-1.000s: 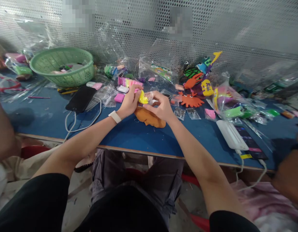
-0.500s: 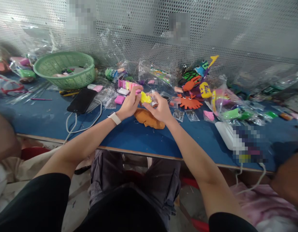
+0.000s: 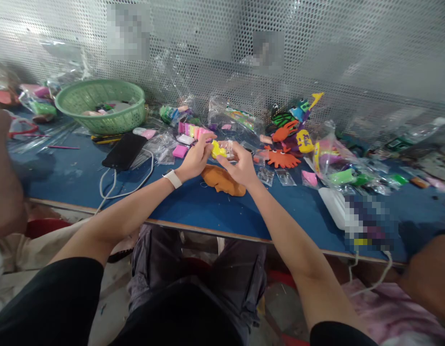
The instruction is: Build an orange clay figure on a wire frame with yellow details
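A small lump of yellow modelling clay is held between my two hands above the table. My left hand, with a white-strapped watch on the wrist, pinches its left side. The fingers of my right hand are curled on its right side, with the thumb against it. Below both hands lies a large orange-brown clay piece with a wavy near edge. A row of coloured clay sticks and a pink clay block lie just beyond and left of my left hand.
A green basket and a black phone with a white cable are on the left. Orange crab figure, clear bags and clay packets spread to the right. A perforated metal wall stands behind; people sit on both sides.
The view has shifted slightly. The yellow clay has turned a little between my fingers, and both hands still hold it in about the same place.
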Demonstrator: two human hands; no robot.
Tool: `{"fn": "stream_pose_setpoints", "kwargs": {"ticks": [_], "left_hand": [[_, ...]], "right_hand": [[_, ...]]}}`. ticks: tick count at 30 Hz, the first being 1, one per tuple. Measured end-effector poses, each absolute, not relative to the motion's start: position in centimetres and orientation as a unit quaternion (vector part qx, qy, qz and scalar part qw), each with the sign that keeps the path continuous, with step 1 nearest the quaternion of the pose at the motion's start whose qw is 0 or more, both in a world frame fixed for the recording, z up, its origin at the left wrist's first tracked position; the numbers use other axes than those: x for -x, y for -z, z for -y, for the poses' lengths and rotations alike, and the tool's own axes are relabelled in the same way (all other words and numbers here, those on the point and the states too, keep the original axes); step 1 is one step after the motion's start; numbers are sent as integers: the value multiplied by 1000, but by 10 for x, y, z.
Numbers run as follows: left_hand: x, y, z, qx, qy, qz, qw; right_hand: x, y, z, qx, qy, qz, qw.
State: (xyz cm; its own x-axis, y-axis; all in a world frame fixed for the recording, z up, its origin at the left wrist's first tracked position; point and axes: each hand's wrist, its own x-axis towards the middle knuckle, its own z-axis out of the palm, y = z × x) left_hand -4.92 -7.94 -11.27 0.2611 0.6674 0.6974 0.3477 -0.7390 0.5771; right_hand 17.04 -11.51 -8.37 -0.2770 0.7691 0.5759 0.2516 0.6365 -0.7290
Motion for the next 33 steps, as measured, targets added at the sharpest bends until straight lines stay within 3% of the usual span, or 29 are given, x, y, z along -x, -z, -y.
{"fn": "stream_pose_setpoints", "kwargs": {"ticks": [8,17,24,33], "left_hand": [[53,109,75,-761,-542,-325,147],[50,106,71,-727,-561,-309,248],[50,108,74,-752,-540,-312,214],[53,105,79,-806,-489,-294,154]], "right_hand": [[-172,89,108,319,-173,800,478],[-165,92,113,336,-190,824,414],[-173,92,105,321,-188,793,482],[-175,93,99,295,-274,746,531]]}}
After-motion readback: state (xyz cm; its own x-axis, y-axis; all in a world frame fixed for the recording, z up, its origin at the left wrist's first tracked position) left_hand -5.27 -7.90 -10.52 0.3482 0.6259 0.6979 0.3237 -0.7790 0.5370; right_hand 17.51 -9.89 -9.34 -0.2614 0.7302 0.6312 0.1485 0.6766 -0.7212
